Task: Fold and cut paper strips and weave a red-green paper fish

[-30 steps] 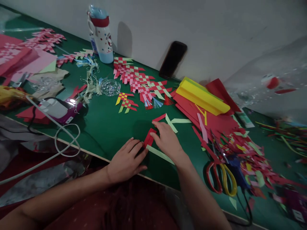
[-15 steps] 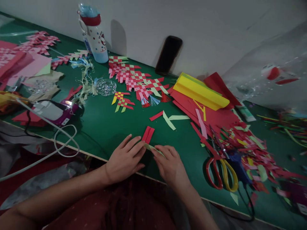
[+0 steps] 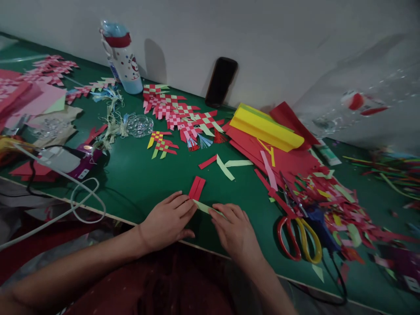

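Near the table's front edge, my left hand has its fingers pressed together over the lower end of a pair of red paper strips, which lie side by side. A pale green paper strip runs crosswise from under those fingertips to my right hand. That hand is closed, with its fingers on the green strip's other end. Where the red and green strips meet is hidden by the left fingers. Just beyond, loose red and green strips lie on the green table.
Scissors with red and yellow handles lie at right by paper scraps and a blue glue gun. Behind are woven paper fish, folded yellow paper, a phone and a bottle. A white cable loops at left.
My hands have moved slightly apart, and more of the green strip shows between them. The whole view has shifted a little, so most things sit lower and further left.
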`<state>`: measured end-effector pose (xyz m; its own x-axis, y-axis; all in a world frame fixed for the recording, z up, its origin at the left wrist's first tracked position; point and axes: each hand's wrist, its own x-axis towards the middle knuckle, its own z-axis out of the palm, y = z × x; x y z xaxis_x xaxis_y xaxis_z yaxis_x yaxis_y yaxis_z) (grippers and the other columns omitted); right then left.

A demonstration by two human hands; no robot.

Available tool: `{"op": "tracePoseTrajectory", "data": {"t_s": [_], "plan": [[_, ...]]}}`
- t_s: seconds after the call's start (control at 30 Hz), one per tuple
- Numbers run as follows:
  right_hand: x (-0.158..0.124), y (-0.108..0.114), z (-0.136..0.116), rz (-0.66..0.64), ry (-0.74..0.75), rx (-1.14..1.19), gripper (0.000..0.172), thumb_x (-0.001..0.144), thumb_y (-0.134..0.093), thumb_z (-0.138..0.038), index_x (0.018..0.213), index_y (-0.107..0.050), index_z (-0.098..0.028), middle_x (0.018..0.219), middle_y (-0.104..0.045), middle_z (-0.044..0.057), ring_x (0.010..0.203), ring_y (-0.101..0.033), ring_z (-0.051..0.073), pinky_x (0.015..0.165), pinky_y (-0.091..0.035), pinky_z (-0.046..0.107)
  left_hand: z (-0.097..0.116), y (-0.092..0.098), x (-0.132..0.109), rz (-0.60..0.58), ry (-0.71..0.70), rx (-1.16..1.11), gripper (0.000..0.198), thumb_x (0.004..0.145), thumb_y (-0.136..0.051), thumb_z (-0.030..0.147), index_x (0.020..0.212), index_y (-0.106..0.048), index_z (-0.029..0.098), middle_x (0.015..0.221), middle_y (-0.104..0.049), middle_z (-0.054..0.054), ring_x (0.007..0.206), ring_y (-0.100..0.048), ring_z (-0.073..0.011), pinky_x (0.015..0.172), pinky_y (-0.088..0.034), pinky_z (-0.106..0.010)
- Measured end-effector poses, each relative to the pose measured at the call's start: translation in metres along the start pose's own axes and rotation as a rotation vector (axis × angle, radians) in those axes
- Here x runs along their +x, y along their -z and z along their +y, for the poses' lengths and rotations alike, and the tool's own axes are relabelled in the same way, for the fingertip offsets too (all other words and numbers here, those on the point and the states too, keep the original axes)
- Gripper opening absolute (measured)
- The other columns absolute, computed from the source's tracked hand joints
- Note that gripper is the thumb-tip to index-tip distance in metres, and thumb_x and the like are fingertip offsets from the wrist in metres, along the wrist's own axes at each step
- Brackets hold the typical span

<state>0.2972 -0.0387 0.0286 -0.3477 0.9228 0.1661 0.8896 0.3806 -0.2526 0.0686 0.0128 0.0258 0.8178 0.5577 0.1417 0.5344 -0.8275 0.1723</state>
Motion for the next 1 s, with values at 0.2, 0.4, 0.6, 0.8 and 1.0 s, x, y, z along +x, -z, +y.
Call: {"op": "tracePoseTrajectory", "data": {"t_s": [0.2, 0.4, 0.6, 0.8, 1.0], "plan": [[0.02, 0.024, 0.046, 0.064, -0.066, 0.067, 0.024, 0.094, -0.047, -0.026, 0.101, -0.069, -0.02, 0.098, -0.071, 0.009, 0.093, -0.064, 0.023, 0.082, -0.052, 0.039, -0.004, 0.002, 0.004, -0.01, -0.018, -0.028, 0.048, 0.088, -0.061, 0.046, 0.123, -0.055, 0.014, 0.118, -0.063, -0.007, 0.113, -0.054, -0.0224, 0.108, -0.035, -0.038], [0.082, 0.027, 0.071, 0.121, -0.115, 0.051, 0.029, 0.092, -0.044, -0.025, 0.112, -0.065, -0.02, 0.111, -0.068, 0.01, 0.106, -0.061, 0.026, 0.091, -0.049, 0.044, -0.006, -0.006, 0.001, 0.039, -0.02, -0.018, 0.043, 0.088, -0.062, 0.041, 0.122, -0.055, 0.015, 0.117, -0.062, -0.007, 0.114, -0.053, -0.022, 0.106, -0.036, -0.036], [0.139, 0.001, 0.062, -0.057, 0.066, 0.004, 0.037, 0.088, -0.045, -0.01, 0.12, -0.062, -0.016, 0.124, -0.064, 0.009, 0.116, -0.052, 0.024, 0.101, -0.041, 0.041, -0.006, -0.008, -0.001, 0.034, -0.009, -0.044, 0.04, 0.09, -0.059, 0.039, 0.123, -0.054, 0.016, 0.119, -0.061, -0.008, 0.116, -0.053, -0.0224, 0.107, -0.036, -0.036], [0.157, -0.007, 0.075, -0.121, 0.04, -0.031, 0.034, 0.085, -0.048, -0.008, 0.113, -0.065, -0.017, 0.108, -0.067, 0.011, 0.102, -0.054, 0.024, 0.093, -0.041, 0.04, -0.007, -0.006, -0.002, 0.07, -0.004, -0.091, 0.04, 0.091, -0.058, 0.035, 0.124, -0.05, 0.016, 0.119, -0.062, -0.009, 0.115, -0.055, -0.0217, 0.107, -0.037, -0.037], [0.148, 0.0, 0.07, -0.067, -0.053, 0.0, 0.018, 0.086, -0.053, -0.015, 0.094, -0.067, -0.021, 0.089, -0.067, 0.006, 0.089, -0.055, 0.023, 0.082, -0.039, 0.037, -0.009, -0.003, -0.002, 0.076, 0.022, -0.144, 0.036, 0.092, -0.055, 0.029, 0.124, -0.049, 0.015, 0.117, -0.062, -0.01, 0.112, -0.056, -0.0229, 0.102, -0.043, -0.039]]}}
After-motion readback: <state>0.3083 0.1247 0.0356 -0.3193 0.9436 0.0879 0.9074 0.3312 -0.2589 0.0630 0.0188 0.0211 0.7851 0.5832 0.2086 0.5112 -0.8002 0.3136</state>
